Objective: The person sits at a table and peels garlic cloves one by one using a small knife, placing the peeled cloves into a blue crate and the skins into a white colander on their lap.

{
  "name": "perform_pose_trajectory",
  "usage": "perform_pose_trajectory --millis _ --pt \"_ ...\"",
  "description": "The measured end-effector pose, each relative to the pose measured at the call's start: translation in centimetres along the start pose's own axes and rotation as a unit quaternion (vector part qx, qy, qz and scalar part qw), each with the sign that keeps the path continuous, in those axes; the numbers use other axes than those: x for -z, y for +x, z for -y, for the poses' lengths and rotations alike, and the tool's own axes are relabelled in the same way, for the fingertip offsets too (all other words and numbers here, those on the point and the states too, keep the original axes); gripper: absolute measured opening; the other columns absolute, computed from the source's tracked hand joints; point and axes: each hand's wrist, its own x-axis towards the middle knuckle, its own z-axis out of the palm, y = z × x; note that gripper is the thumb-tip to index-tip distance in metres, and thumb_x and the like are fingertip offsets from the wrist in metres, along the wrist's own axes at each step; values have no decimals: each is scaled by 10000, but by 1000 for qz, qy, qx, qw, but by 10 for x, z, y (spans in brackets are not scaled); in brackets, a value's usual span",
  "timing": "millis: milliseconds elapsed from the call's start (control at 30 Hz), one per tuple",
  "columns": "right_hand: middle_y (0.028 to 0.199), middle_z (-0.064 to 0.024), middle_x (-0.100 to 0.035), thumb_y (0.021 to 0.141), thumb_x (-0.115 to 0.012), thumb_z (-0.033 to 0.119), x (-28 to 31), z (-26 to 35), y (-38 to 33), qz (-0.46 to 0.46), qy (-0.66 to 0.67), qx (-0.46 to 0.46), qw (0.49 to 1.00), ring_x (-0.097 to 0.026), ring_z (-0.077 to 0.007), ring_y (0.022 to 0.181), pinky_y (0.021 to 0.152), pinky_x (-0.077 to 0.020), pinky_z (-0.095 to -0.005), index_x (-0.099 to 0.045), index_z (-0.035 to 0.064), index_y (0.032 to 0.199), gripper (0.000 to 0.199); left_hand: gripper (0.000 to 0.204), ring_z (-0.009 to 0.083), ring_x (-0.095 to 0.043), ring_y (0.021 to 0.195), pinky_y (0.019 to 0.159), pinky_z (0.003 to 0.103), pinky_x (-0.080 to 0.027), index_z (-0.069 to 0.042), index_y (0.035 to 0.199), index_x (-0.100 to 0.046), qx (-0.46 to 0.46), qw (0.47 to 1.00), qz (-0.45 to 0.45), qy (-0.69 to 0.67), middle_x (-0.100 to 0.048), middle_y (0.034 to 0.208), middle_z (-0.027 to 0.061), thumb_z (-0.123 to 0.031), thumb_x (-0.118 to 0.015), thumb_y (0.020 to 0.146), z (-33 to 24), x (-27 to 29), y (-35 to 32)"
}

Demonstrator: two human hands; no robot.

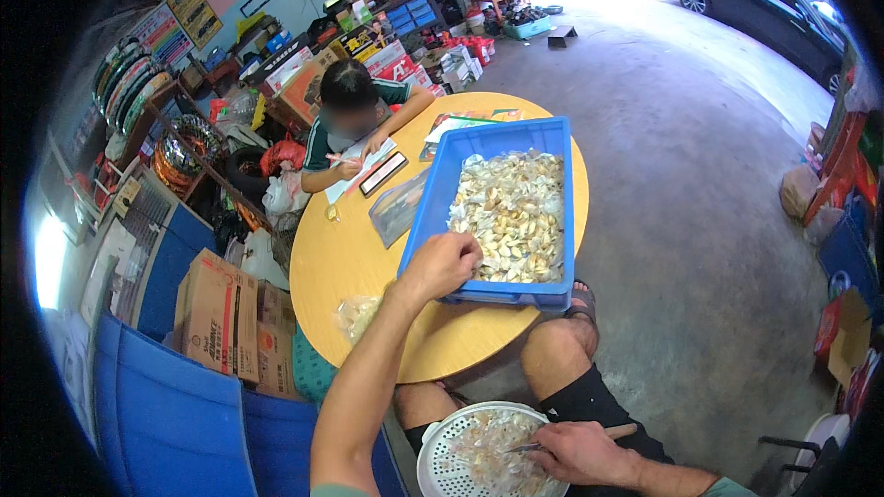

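Observation:
A blue plastic bin (433, 212) on the round table holds many small cream and white pieces (516, 221) that look like garlic cloves with papery skin. Reaching over its near left corner, my left hand (446, 264) has its fingers curled down at the pieces; what they pinch is hidden. Lower down, my right hand (582, 453) grips a knife (622, 430) with a wooden handle, its short blade pointing left. That blade is over a white perforated basket (440, 471) at my lap, which contains pale papery scraps (493, 451).
Across the yellow table (341, 262) a person (354, 115) writes on paper beside a phone (383, 174). A clear bag (357, 315) lies by my left forearm. Cardboard boxes (216, 313) and blue panels (166, 414) stand at left. A dark car (750, 0) is parked outside.

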Motion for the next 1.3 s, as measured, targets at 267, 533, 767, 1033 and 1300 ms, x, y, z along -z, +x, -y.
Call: perform_pose_trajectory --millis 267,533,767,1033,1300 --pt "908 -152 -666 933 -667 218 0 -11 -3 19 7 16 1000 -686 -379 895 747 -558 -490 -582 30 984 212 272 275 -704 940 821 374 -568 -55 1080 -717 -72 994 84 1 -716 981 170 -46 -699 809 17 -34 68" --pt "938 -161 -676 939 -661 235 2 -16 -2 17 12 15 1000 -690 -378 907 751 -565 -486 -593 30 998 225 300 341 -669 961 848 393 -566 -43 996 -694 -39 974 170 143 -640 1006 173 -86 -771 709 6 -54 81" --pt "950 -166 -679 931 -662 227 3 -16 -2 21 11 19 1000 -692 -376 915 760 -572 -482 -595 24 1007 227 354 310 -715 947 840 410 -586 -80 1036 -699 -45 976 150 154 -718 949 165 -73 -766 688 -1 -54 75" --pt "941 -166 -674 937 -645 238 2 -14 -1 50 -4 2 999 -687 -388 919 759 -562 -500 -584 20 989 233 251 302 -719 901 801 418 -572 -90 996 -687 -15 963 242 121 -729 918 149 -81 -713 747 -1 -57 80" --pt "929 -157 -663 924 -651 237 0 -18 -6 29 -7 -4 1000 -686 -374 922 770 -557 -493 -584 24 993 234 111 182 -686 705 635 335 -561 -1 967 -699 56 986 158 -19 -718 845 90 -23 -598 925 -7 -51 75"
